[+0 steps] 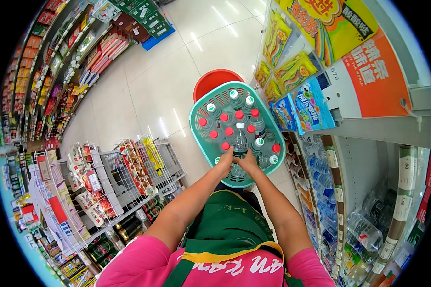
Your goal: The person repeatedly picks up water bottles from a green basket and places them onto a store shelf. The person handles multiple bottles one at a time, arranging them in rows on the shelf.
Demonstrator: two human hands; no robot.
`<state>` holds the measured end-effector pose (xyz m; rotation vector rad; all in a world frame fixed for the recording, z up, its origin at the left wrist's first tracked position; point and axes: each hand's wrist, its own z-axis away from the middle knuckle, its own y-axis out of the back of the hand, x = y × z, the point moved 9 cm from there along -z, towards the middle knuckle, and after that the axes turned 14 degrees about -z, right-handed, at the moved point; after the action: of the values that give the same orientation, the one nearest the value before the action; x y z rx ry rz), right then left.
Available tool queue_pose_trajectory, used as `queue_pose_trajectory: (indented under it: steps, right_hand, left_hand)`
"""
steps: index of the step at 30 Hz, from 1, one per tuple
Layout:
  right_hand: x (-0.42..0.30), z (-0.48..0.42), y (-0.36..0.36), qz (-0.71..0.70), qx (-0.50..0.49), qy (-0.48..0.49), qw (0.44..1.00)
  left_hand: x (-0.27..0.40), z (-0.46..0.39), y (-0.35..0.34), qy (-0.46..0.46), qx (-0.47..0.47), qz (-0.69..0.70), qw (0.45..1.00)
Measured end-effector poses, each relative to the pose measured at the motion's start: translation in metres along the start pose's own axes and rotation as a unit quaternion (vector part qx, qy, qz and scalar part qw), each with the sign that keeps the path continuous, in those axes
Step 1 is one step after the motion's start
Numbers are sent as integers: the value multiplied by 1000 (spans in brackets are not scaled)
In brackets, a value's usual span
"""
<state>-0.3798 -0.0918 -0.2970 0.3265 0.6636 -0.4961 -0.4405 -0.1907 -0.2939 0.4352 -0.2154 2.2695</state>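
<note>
A teal plastic basket (pixel 197 143) stands in front of me, filled with several clear plastic bottles, some with red caps and some with white-and-green caps. My left hand (pixel 225 163) and my right hand (pixel 248 162) together grip a clear plastic bottle with a white cap (pixel 240 138), one hand on each side of its labelled middle. It is held upright over the near part of the basket. Around it, red-capped bottles (pixel 229 131) stand close together. A bottle with a white-and-green cap (pixel 267 161) leans to the right of my right hand.
Behind the basket is a red plastic tub (pixel 215 80). On the right, shelves (pixel 339 201) hold bottled drinks, with hanging candy packets (pixel 310 107) above. A wire snack rack (pixel 109 179) stands at left. Stocked shelves (pixel 57 71) and stacked green boxes (pixel 149 18) are farther off.
</note>
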Motion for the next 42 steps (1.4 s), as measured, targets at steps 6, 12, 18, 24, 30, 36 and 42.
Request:
queue_pose_trajectory:
  steps: [6, 12, 18, 24, 30, 36, 42]
  right_hand:
    - [-8, -3, 2, 48, 52, -16, 997]
    - [-1, -2, 10, -40, 18, 4, 999]
    - [-22, 47, 24, -241, -107, -30, 964]
    - [-48, 115, 33, -476, -289, 3, 831]
    - [-69, 191, 55, -624, -406, 12, 667]
    - [-94, 241, 94, -676, -402, 130, 604]
    - [-50, 255, 135, -649, -253, 155, 701]
  left_hand:
    - [-10, -12, 6, 3, 28, -2, 1000]
    - [10, 26, 8, -15, 31, -95, 995]
    - [31, 71, 12, -121, -48, -133, 983]
    - [42, 111, -37, -125, -213, -32, 968]
    - [85, 186, -119, -173, -435, 9, 883]
    - [90, 198, -171, -151, -523, -44, 838]
    - [123, 217, -212, -307, -318, -206, 873]
